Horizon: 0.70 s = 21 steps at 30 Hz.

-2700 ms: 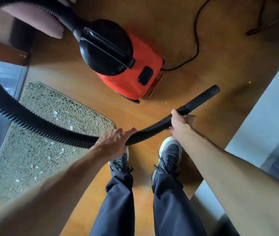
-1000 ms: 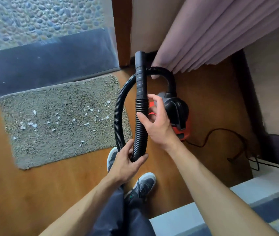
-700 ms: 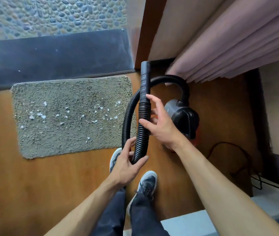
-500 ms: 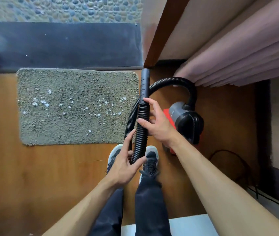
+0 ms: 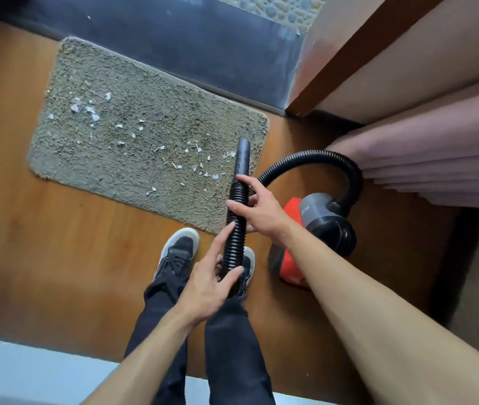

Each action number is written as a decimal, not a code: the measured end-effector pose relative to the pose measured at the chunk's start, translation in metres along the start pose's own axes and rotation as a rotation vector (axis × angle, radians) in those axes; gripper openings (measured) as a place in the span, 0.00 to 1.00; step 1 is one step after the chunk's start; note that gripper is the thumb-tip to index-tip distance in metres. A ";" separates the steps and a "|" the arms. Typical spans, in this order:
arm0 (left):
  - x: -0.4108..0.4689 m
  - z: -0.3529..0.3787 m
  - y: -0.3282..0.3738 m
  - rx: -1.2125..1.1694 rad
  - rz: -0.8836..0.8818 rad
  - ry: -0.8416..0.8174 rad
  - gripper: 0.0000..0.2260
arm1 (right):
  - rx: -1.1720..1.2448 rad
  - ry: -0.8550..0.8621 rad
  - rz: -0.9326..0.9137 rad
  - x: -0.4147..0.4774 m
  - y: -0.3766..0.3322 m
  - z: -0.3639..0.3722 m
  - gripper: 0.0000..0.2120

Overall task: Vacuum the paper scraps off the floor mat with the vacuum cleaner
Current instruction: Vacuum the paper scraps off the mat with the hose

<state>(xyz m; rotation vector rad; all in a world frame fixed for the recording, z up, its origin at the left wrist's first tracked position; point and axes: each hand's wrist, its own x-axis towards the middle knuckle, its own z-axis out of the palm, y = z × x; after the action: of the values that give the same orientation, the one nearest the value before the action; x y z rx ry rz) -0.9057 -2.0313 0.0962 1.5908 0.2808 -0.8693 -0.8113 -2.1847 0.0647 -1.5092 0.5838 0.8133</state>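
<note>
The left hand (image 5: pixel 209 285) holds the lower run of the hose (image 5: pixel 236 238), thumb on one side and fingers on the other, with the forefinger lying up along the ribs. The right hand (image 5: pixel 257 211) grips the hose higher up, just below the nozzle (image 5: pixel 242 159), its thumb laid across the front and its fingers wrapped behind. The hose is black, corrugated plastic. It ends in the nozzle, a smooth, matt black tube that points away from the person. The nozzle's tip shows over the right edge of the mat (image 5: pixel 115 147); whether it touches the pile cannot be told. The mat is a grey-green rectangle with rounded corners and a coarse, shaggy nap, lying flat on the glossy wooden floor (image 5: pixel 42 244). Small white paper scraps (image 5: pixel 92 112) are scattered across it, a cluster near the far left and a looser trail toward the nozzle. The vacuum (image 5: pixel 320 217) sits on the floor to the right of the mat. It is a squat canister with a red shell and a grey and black rounded top, from which the hose rises in a high arch. Pink pleated curtain (image 5: pixel 437 159) hangs beside it. A dark, smooth sill (image 5: pixel 174 39) borders the mat's far edge, with pebbled ground (image 5: pixel 276 7) beyond. Dark shoes (image 5: pixel 178 252) with pale soles stand at the mat's near edge.
</note>
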 end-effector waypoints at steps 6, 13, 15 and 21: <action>0.003 -0.007 -0.016 -0.163 -0.134 -0.074 0.35 | 0.012 -0.098 0.108 0.002 0.021 0.003 0.32; 0.003 -0.016 -0.031 -0.320 -0.246 -0.100 0.34 | 0.141 -0.139 0.214 0.013 0.046 0.017 0.32; 0.004 -0.019 -0.036 -0.362 -0.268 -0.076 0.33 | 0.155 -0.121 0.216 0.017 0.049 0.026 0.30; 0.008 -0.032 -0.046 -0.373 -0.309 -0.068 0.33 | 0.129 -0.072 0.230 0.033 0.061 0.046 0.28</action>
<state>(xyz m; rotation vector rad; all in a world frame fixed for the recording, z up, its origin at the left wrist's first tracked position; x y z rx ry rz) -0.9168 -1.9930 0.0554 1.1848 0.6158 -1.0366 -0.8446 -2.1430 0.0014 -1.3049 0.7506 0.9830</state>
